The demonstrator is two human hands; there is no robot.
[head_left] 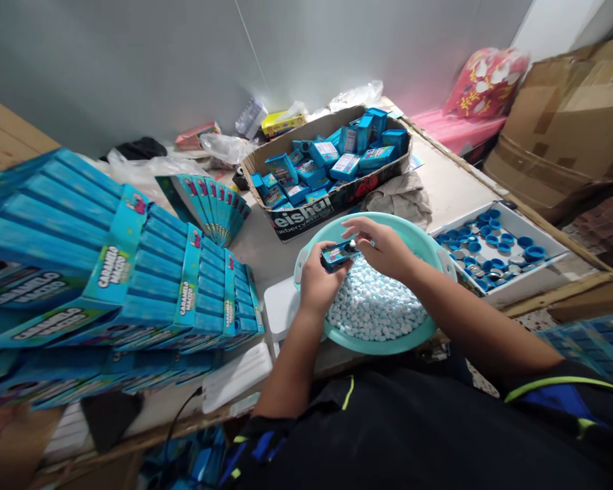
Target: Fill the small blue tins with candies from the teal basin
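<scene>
My left hand (318,278) is closed around a small blue candy box (337,254), held tilted above the bowl. At the box's right end, my right hand (383,246) has its thumb and fingers drawn together beside a small white candy (352,243). The index finger arches over the top of the box. Beneath both hands is a turquoise bowl (378,346), filled with many small white and pale blue candies (378,306).
Behind the bowl stands an open carton (299,228) of blue boxes. Stacked blue display packs (158,272) rise at left. To the right, a white tray (511,289) holds blue caps and silvery discs. A white flat device (280,306) sits left of the bowl. Large cardboard boxes (567,129) stand far right.
</scene>
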